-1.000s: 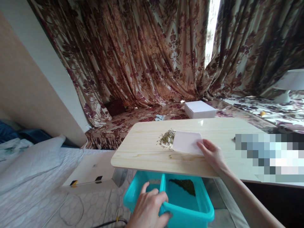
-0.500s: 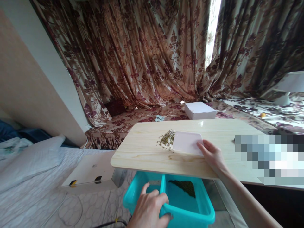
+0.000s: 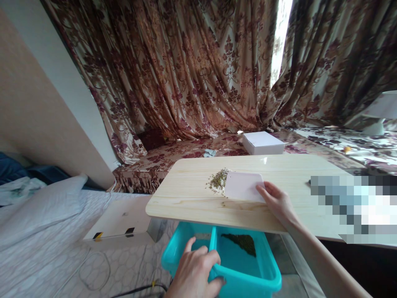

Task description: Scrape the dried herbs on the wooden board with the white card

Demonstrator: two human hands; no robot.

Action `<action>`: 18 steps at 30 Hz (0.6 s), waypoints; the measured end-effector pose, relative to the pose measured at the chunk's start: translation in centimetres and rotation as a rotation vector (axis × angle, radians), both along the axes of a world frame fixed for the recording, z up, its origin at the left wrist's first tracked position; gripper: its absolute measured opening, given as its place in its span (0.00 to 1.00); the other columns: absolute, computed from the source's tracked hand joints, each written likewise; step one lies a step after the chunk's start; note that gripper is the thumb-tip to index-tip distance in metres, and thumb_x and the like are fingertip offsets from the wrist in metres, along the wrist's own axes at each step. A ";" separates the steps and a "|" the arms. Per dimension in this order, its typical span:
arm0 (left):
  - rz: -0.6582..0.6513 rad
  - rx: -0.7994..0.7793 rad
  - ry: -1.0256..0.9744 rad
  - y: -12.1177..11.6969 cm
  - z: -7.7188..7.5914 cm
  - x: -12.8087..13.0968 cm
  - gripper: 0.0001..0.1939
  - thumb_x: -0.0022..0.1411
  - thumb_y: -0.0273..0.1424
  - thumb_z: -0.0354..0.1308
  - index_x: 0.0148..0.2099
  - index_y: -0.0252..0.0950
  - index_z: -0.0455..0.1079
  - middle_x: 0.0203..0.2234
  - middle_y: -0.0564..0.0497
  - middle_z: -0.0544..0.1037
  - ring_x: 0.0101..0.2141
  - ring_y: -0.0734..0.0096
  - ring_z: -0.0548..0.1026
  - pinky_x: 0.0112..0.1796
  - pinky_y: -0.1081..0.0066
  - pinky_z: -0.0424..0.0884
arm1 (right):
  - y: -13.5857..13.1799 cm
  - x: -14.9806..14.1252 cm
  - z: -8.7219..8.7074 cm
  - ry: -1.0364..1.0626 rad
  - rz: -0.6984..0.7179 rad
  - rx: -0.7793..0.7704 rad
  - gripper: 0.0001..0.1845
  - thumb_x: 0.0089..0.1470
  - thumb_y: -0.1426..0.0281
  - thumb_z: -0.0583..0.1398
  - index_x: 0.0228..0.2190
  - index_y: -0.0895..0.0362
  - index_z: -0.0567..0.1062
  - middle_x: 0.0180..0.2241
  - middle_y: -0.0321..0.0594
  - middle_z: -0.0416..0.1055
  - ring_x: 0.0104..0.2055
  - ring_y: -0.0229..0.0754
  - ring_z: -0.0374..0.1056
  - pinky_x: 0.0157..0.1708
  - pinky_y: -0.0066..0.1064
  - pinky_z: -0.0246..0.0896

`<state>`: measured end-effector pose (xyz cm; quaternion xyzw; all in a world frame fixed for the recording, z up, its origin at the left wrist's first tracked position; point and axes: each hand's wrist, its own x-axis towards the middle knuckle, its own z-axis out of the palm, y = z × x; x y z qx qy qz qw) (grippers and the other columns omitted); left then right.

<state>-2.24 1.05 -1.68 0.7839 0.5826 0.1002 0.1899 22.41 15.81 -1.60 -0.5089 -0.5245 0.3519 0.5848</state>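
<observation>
My right hand (image 3: 278, 201) pinches the right edge of a thin white plastic scraper (image 3: 244, 186), which lies low over the pale wooden table (image 3: 182, 184). Against the scraper's left edge is a scattered pile of small green grains (image 3: 218, 180), with paler bits among them. Below the table's front edge stands a turquoise two-compartment bin (image 3: 248, 281). My left hand (image 3: 197, 268) grips its near rim where the divider meets it, index finger stretched over the left compartment. A dark green heap of grains (image 3: 243, 243) lies in the right compartment.
A white box (image 3: 263, 142) sits behind the table on a flower-patterned ledge, near a small folded cloth (image 3: 209, 153). At left, a flat white box (image 3: 124, 219) rests on the quilted bed (image 3: 56, 231). A pixelated patch covers the table's right end.
The scraper has shifted very slightly left against the grain pile. My left hand keeps its hold on the bin. The whole view has tilted a little.
</observation>
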 end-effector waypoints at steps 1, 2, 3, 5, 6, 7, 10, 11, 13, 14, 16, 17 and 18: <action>0.004 0.000 -0.001 0.0 0.1 0.0 0.07 0.53 0.29 0.60 0.37 0.42 0.70 0.31 0.56 0.72 0.39 0.66 0.71 0.57 0.50 0.46 | 0.0 0.0 0.0 0.000 -0.003 -0.002 0.19 0.40 0.53 0.63 0.30 0.55 0.75 0.29 0.41 0.78 0.35 0.48 0.73 0.33 0.34 0.69; 0.007 0.000 -0.001 0.0 0.1 0.0 0.07 0.53 0.29 0.60 0.36 0.42 0.70 0.31 0.56 0.72 0.39 0.66 0.71 0.57 0.50 0.46 | 0.0 0.0 0.0 -0.001 -0.004 -0.002 0.20 0.40 0.53 0.63 0.30 0.55 0.75 0.29 0.41 0.78 0.35 0.48 0.73 0.33 0.34 0.69; 0.010 -0.001 0.000 0.0 0.1 0.1 0.07 0.53 0.29 0.60 0.36 0.42 0.70 0.31 0.56 0.72 0.39 0.66 0.71 0.57 0.51 0.47 | 0.0 0.0 0.0 -0.004 -0.003 0.001 0.20 0.40 0.52 0.63 0.30 0.55 0.74 0.29 0.42 0.78 0.35 0.48 0.74 0.33 0.34 0.69; 0.008 0.002 -0.002 0.0 0.1 0.0 0.07 0.53 0.29 0.60 0.36 0.42 0.70 0.31 0.56 0.72 0.39 0.66 0.71 0.57 0.50 0.47 | 0.0 0.0 -0.1 -0.010 0.008 0.012 0.22 0.40 0.51 0.63 0.30 0.55 0.74 0.29 0.42 0.78 0.35 0.49 0.74 0.32 0.35 0.69; 0.004 0.007 -0.005 0.0 0.0 0.0 0.07 0.53 0.29 0.60 0.36 0.42 0.70 0.31 0.56 0.72 0.39 0.66 0.71 0.57 0.50 0.46 | 0.0 -0.1 -0.1 -0.014 0.014 0.017 0.22 0.39 0.50 0.62 0.29 0.55 0.74 0.29 0.42 0.78 0.35 0.49 0.74 0.32 0.35 0.69; 0.000 0.015 -0.011 0.0 0.0 0.0 0.06 0.53 0.29 0.60 0.36 0.42 0.69 0.30 0.56 0.72 0.38 0.66 0.71 0.57 0.50 0.46 | 0.1 -0.1 -0.1 -0.017 0.021 0.019 0.23 0.39 0.49 0.63 0.29 0.55 0.75 0.29 0.42 0.78 0.35 0.49 0.74 0.32 0.35 0.69; -0.008 0.029 -0.032 0.0 -0.2 -0.2 0.06 0.53 0.29 0.59 0.36 0.42 0.69 0.30 0.57 0.72 0.38 0.67 0.71 0.57 0.50 0.46 | 0.1 -0.1 -0.1 -0.010 0.037 0.020 0.24 0.38 0.49 0.63 0.30 0.56 0.75 0.29 0.42 0.78 0.34 0.48 0.73 0.32 0.34 0.69; -0.006 0.031 -0.035 0.0 -0.3 -0.2 0.06 0.53 0.29 0.60 0.36 0.42 0.69 0.30 0.57 0.72 0.38 0.67 0.71 0.57 0.50 0.46 | 0.0 -0.1 -0.1 -0.005 0.036 0.019 0.23 0.39 0.50 0.63 0.30 0.56 0.75 0.29 0.41 0.78 0.34 0.48 0.73 0.32 0.34 0.69; -0.004 0.027 -0.033 0.0 -0.3 -0.3 0.06 0.53 0.29 0.60 0.36 0.42 0.69 0.30 0.57 0.72 0.38 0.67 0.71 0.57 0.50 0.46 | -0.2 -0.1 0.1 0.004 0.013 0.016 0.22 0.39 0.51 0.63 0.29 0.55 0.75 0.28 0.41 0.78 0.33 0.47 0.73 0.31 0.33 0.68; -0.002 0.023 -0.027 0.0 -0.3 -0.3 0.06 0.52 0.29 0.61 0.36 0.42 0.70 0.30 0.57 0.72 0.38 0.67 0.71 0.57 0.50 0.46 | -0.3 0.0 0.1 0.005 -0.003 0.016 0.20 0.40 0.52 0.63 0.29 0.55 0.75 0.28 0.41 0.78 0.33 0.47 0.73 0.31 0.33 0.68; 0.001 0.014 -0.012 0.0 -0.3 -0.2 0.07 0.52 0.29 0.61 0.36 0.42 0.70 0.30 0.56 0.72 0.39 0.66 0.71 0.57 0.50 0.46 | -0.6 0.1 0.3 0.000 -0.032 0.020 0.18 0.41 0.54 0.63 0.28 0.55 0.75 0.28 0.41 0.78 0.33 0.47 0.73 0.31 0.32 0.68; 0.001 0.012 -0.007 0.0 -0.3 -0.2 0.07 0.52 0.29 0.61 0.36 0.42 0.70 0.30 0.56 0.72 0.39 0.66 0.71 0.57 0.50 0.46 | -0.7 0.1 0.5 -0.005 -0.039 0.024 0.17 0.42 0.55 0.62 0.28 0.55 0.75 0.28 0.41 0.78 0.33 0.47 0.73 0.31 0.32 0.68; 0.001 0.011 -0.003 0.0 -0.3 -0.2 0.07 0.52 0.29 0.61 0.36 0.42 0.70 0.31 0.56 0.72 0.39 0.66 0.71 0.57 0.50 0.46 | -0.9 0.1 0.5 -0.012 -0.044 0.027 0.16 0.42 0.55 0.62 0.28 0.55 0.75 0.28 0.41 0.78 0.33 0.47 0.73 0.31 0.32 0.68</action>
